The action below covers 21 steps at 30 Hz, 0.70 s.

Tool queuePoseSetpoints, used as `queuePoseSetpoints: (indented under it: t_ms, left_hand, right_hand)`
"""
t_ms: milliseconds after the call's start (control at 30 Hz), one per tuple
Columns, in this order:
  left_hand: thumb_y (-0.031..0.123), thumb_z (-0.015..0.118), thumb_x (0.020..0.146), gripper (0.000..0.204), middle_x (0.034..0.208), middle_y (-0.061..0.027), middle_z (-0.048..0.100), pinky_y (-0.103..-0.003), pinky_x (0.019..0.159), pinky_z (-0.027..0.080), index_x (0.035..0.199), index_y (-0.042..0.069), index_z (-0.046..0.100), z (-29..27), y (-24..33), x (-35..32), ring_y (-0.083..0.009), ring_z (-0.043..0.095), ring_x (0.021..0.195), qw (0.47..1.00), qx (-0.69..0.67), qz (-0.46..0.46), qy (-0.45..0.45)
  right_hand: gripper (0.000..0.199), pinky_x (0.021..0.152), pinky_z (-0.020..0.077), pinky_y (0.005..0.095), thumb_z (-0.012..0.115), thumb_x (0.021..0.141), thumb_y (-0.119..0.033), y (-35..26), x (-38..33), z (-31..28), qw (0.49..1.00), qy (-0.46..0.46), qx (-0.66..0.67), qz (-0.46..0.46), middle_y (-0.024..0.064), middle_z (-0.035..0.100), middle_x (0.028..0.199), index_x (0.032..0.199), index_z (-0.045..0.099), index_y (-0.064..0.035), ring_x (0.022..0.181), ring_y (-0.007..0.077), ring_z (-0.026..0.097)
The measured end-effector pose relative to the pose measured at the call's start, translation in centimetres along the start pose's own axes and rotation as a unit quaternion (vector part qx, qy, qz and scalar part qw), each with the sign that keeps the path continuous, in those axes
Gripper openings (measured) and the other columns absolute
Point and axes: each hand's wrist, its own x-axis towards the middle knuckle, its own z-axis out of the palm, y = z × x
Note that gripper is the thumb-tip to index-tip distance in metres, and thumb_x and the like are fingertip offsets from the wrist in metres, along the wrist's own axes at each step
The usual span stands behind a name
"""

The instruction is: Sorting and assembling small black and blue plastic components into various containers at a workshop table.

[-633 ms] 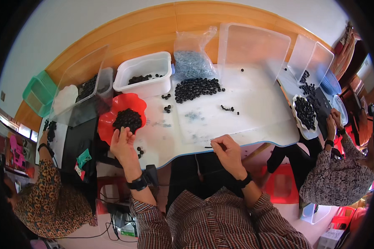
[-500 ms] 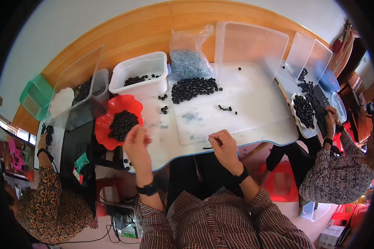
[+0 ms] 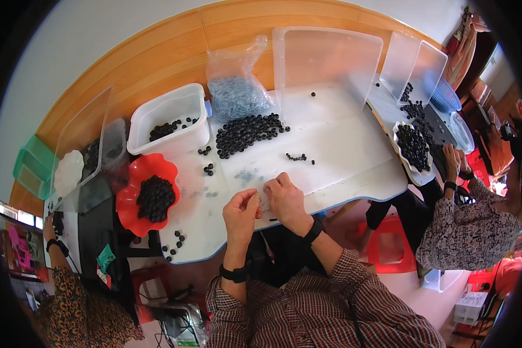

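Over the near edge of the white table, my left hand and my right hand are close together, a small gap between them. Fingers and thumb of each are pinched together; whatever they hold is too small or hidden to make out. Left of my left hand, a red scalloped bowl holds a heap of round black beads. Beyond my hands lies a wide patch of black beads, and nearer a short curved row of small black pieces. A short dark strip shows below my right hand.
A white tub with some black beads stands at the back left, beside a clear bag of bluish pieces. A clear upright bin stands behind. Co-workers sit left and right; a scalloped tray of beads lies near the right one.
My left hand has moved right, away from the red bowl, to beside my right hand. My right hand has shifted slightly left. The whole view has turned, tilting the table.
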Motion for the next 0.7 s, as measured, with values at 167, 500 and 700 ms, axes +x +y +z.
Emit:
queuePoseSetpoints:
  t_ms: [167,500,700]
  left_hand:
    - [0.011,0.065,0.090,0.022,0.082,-0.0053,0.066,-0.021,0.057,0.050,0.106,-0.004,0.065,0.3,0.4,1.3,-0.0090,0.058,0.063,1.000,0.013,0.007,-0.010]
    - [0.007,0.062,0.084,0.015,0.075,-0.0143,0.066,-0.035,0.066,0.050,0.096,0.001,0.069,-2.4,0.6,9.3,-0.0240,0.063,0.067,0.921,0.317,0.196,0.110]
    - [0.004,0.059,0.080,0.015,0.086,-0.0186,0.065,-0.046,0.075,0.048,0.091,0.003,0.069,-2.9,0.5,12.2,-0.0363,0.062,0.084,0.853,0.440,0.234,0.154]
  right_hand:
    - [0.009,0.059,0.0503,0.0430,0.059,0.089,-0.013,0.4,-0.4,-0.2,0.999,0.013,0.044,0.021,0.0129,0.055,0.093,0.094,0.056,-0.0057,0.075,0.0336,0.061]
    - [0.010,0.060,0.0498,0.0425,0.061,0.087,-0.005,2.1,-1.5,-2.2,0.989,0.068,0.132,0.021,0.0149,0.059,0.089,0.095,0.055,-0.0028,0.071,0.0352,0.061]
    - [0.009,0.056,0.0492,0.0390,0.063,0.085,-0.001,2.5,-1.6,-2.1,0.984,0.084,0.158,0.020,0.0144,0.059,0.086,0.092,0.057,-0.0023,0.066,0.0333,0.061]
